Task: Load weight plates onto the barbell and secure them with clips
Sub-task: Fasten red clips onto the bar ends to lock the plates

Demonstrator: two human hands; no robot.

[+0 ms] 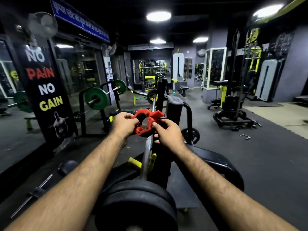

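The barbell [147, 152] runs straight away from the viewer, resting in a black rack [160, 147] with yellow hooks. Two black weight plates [138, 204] sit on its near end at the bottom edge of the view. Bare dark floor [250, 164] lies open to the right, reaching the far machines. On the left a mirrored wall with a "NO PAIN NO GAIN" banner [45, 87] closes that side in, and a second bar [31, 195] lies along the floor below it. Another barbell with green plates [95, 98] stands on a rack behind.

Both hands are held out above the barbell, in front of the rack's upright. The left hand [122, 125] has its fingers [133, 120] curled around the left rim of a red clip [145, 123]. The right hand [168, 133] pinches the clip's right side, thumb on the rim, near its lever. The clip's round opening faces the viewer and its lever sticks out up and right. The clip is off the barbell, held between the two hands.
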